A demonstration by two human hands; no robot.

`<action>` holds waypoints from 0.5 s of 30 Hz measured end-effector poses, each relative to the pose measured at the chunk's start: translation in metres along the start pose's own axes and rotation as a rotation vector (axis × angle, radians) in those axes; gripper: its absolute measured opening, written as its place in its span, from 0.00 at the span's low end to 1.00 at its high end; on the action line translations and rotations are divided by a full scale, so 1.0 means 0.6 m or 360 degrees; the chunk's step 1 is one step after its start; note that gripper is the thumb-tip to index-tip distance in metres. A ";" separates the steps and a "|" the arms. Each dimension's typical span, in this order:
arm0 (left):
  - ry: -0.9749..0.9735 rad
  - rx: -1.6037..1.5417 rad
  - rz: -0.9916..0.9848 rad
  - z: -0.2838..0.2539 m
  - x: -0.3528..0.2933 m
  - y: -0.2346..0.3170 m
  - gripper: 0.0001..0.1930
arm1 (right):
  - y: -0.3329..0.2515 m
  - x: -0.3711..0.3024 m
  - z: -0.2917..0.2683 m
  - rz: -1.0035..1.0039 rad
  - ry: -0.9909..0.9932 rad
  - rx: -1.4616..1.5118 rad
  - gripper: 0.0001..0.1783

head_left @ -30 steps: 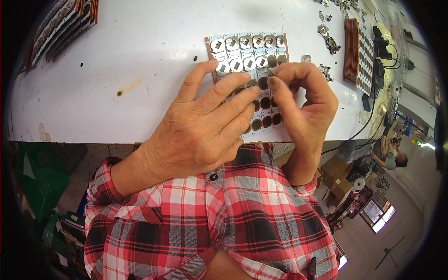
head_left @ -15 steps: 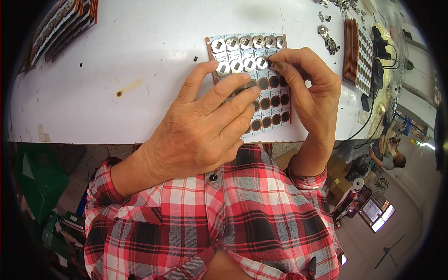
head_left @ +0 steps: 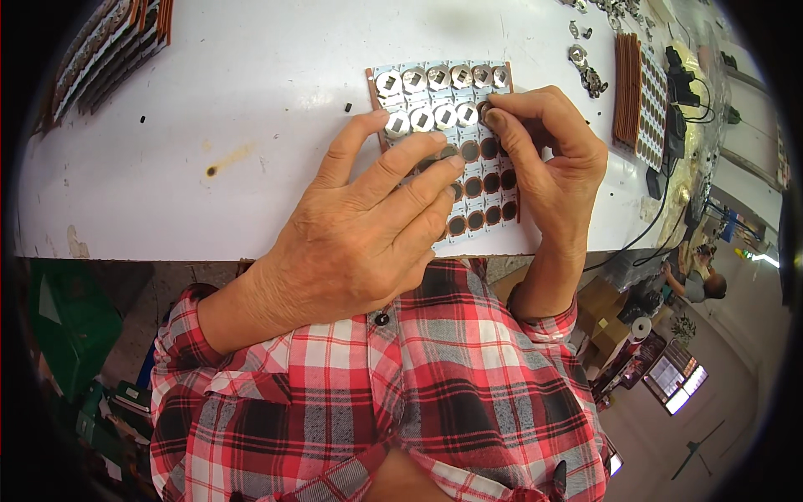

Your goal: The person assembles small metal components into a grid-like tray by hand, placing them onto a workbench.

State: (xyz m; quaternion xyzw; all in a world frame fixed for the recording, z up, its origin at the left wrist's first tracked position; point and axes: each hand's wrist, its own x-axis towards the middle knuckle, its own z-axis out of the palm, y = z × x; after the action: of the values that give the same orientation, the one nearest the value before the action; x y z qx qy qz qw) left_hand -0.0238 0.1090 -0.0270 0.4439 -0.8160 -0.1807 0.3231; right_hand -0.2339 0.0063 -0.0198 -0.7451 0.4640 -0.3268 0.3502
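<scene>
A pale blue circuit board panel (head_left: 468,235) with brown side edges lies on the white table in front of me. Its two far rows carry silver round battery clips (head_left: 442,115), each with a dark slot, while the nearer rows show dark round pads (head_left: 470,151). My left hand (head_left: 343,230) rests over the panel's left side, fingers spread, hiding several pads. At the second row's right part, my right hand (head_left: 556,159) pinches a small round metal clip (head_left: 483,110) between thumb and forefinger, down against the panel. The fingertips partly cover that clip.
Stacked panels (head_left: 125,50) lean at the far left, and another stack (head_left: 626,92) stands at the right. Loose metal clips (head_left: 579,57) lie near it, beside black plugs and cables (head_left: 682,88). Small black bits (head_left: 348,107) dot the white table (head_left: 251,100). Another person (head_left: 698,286) sits farther off.
The clip in my right fingers has turned and its silver face now shows at the second row. The panel and both hands have shifted very slightly left.
</scene>
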 end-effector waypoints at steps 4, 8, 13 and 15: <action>-0.0011 0.0006 0.0007 -0.001 0.000 0.001 0.24 | -0.003 0.001 -0.021 -0.0094 -0.0321 -0.0080 0.08; 0.0011 0.0033 0.0010 0.002 0.001 -0.002 0.24 | -0.012 -0.014 -0.002 -0.0010 -0.0156 -0.0072 0.07; 0.0017 0.0035 0.0027 0.004 0.005 -0.001 0.25 | -0.006 -0.027 -0.010 -0.0020 0.0094 -0.0049 0.09; 0.0010 0.0053 0.0022 0.003 0.003 -0.001 0.25 | -0.003 -0.030 -0.006 -0.0182 0.0049 -0.0129 0.12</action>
State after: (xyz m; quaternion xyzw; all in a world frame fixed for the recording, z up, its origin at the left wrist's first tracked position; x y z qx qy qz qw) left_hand -0.0254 0.1073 -0.0280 0.4442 -0.8210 -0.1635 0.3194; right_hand -0.2425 0.0227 -0.0193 -0.7788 0.4389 -0.3387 0.2933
